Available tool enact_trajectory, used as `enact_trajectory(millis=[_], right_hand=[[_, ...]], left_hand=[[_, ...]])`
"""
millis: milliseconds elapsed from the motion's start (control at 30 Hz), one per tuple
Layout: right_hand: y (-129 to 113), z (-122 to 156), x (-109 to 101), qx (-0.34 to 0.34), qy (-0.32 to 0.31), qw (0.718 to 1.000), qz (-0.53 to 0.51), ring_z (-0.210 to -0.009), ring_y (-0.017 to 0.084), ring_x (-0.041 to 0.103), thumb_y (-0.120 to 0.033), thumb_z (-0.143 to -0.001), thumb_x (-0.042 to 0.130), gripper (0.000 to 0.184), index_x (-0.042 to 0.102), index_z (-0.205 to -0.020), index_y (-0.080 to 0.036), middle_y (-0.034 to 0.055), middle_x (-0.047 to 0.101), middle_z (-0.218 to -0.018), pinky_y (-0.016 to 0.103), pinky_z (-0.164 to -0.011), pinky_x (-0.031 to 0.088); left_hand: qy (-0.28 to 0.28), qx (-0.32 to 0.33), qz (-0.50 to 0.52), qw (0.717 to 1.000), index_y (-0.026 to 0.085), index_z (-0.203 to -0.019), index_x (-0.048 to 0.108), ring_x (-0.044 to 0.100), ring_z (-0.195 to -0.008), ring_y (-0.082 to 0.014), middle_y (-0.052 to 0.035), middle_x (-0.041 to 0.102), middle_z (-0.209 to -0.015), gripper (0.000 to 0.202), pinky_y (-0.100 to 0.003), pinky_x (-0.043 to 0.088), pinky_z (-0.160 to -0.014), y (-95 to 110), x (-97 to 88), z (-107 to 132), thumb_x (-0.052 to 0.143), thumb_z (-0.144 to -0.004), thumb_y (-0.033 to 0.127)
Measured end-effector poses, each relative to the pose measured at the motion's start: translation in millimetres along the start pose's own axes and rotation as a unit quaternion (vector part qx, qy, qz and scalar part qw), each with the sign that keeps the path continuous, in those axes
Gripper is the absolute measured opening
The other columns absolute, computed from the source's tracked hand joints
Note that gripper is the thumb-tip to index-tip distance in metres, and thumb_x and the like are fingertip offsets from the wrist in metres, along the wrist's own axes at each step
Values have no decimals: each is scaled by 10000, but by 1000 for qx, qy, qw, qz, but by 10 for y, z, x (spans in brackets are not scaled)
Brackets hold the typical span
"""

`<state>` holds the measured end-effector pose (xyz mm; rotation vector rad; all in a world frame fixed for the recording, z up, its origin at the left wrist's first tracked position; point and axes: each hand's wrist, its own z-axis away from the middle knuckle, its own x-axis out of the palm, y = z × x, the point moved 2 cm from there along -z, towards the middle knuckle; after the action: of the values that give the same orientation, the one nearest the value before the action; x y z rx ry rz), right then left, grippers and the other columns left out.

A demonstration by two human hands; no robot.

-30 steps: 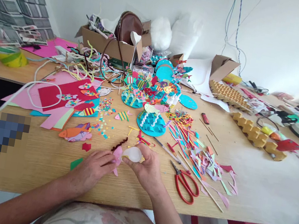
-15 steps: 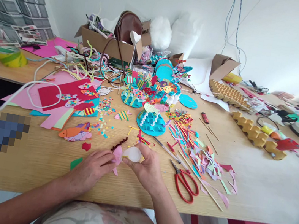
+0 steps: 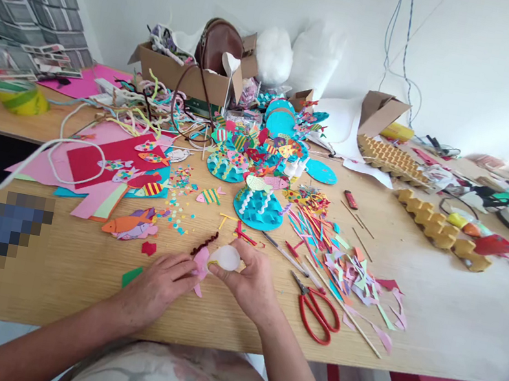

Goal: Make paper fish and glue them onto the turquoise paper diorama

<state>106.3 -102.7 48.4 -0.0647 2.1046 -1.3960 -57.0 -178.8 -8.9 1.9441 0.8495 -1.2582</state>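
Observation:
A pink paper fish [image 3: 200, 261] lies in front of me on the table, its tail toward me. My left hand [image 3: 164, 283] holds it down from the left, fingertips on its edge. My right hand [image 3: 251, 282] is closed round what looks like a small white bottle [image 3: 225, 257], its round end facing up at me. A bit of yellow shows where the bottle meets the fish; I cannot tell whether it is the tip or a paper strip. A dark red fuzzy stem [image 3: 204, 244] lies just beyond the fish. Red-handled scissors [image 3: 317, 313] rest right of my right hand.
Orange and purple paper fish [image 3: 128, 222] and a green paper piece [image 3: 131, 276] lie to the left. Paper scraps [image 3: 358, 274] and thin sticks spread on the right. Beyond my hands stands a blue decorated disc [image 3: 257, 214]. A cardboard box [image 3: 181, 76] is at the back.
The white bottle has tilted and shifted slightly left, closer over the pink fish, with my right hand. My left hand stays on the fish.

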Motion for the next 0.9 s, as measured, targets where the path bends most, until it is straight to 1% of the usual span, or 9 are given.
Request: enact_trajectory(millis=[100, 267, 433, 567, 700, 800, 900], right_hand=[[-11, -9, -21, 5, -7, 1000, 9, -538, 104, 466, -325, -704, 659, 238, 491, -609, -186, -36, 514, -574, 213, -514, 344], [-17, 6, -26, 12, 17, 1000, 8, -557, 107, 466, -329, -715, 653, 223, 504, -638, -182, -33, 512, -594, 217, -528, 347], [0, 39, 13, 13, 2, 1000, -3, -559, 112, 481, -366, -708, 658, 241, 515, -635, -188, -29, 535, -594, 223, -535, 362], [-2, 38, 4, 9, 9, 1000, 9, -581, 121, 497, -360, -711, 662, 228, 523, -648, -190, -22, 547, -611, 229, -547, 369], [-30, 22, -2, -5, -5, 1000, 20, -598, 127, 507, -342, -717, 661, 202, 539, -661, -190, -15, 562, -622, 234, -557, 373], [-48, 11, -8, -5, -3, 1000, 24, -600, 129, 508, -349, -722, 654, 203, 543, -661, -190, -12, 566, -626, 235, -556, 375], [-65, 5, -11, -14, -13, 1000, 18, -597, 127, 506, -339, -723, 652, 200, 536, -656, -191, -14, 564, -627, 234, -558, 375]], left_hand=[[-3, -3, -3, 1000, 202, -1067, 592, 487, -1043, -205, -43, 613, -1058, 229, -369, 443, -838, -3, 8, 7, 458, -881, 198], [-4, 1, -7, 1000, 202, -1083, 586, 486, -1047, -210, -45, 613, -1072, 243, -378, 447, -837, -6, 24, 13, 445, -886, 197], [8, 6, -13, 1000, 202, -1055, 606, 491, -1042, -201, -53, 615, -1059, 262, -371, 457, -832, -4, 14, 10, 387, -910, 198], [-3, -3, -11, 1000, 212, -1060, 606, 491, -1050, -195, -52, 615, -1056, 249, -363, 455, -845, -1, 9, 6, 419, -897, 185], [2, -6, -13, 1000, 211, -1040, 612, 495, -1041, -211, -48, 621, -1055, 230, -376, 453, -828, 7, 5, 0, 448, -883, 177], [-3, -9, -14, 1000, 205, -1037, 611, 501, -1024, -209, -50, 626, -1031, 220, -371, 452, -815, 10, 9, -2, 465, -875, 176], [-1, -12, -11, 1000, 216, -1048, 604, 485, -1046, -208, -48, 613, -1055, 227, -365, 445, -824, 7, 19, 6, 470, -870, 166]])
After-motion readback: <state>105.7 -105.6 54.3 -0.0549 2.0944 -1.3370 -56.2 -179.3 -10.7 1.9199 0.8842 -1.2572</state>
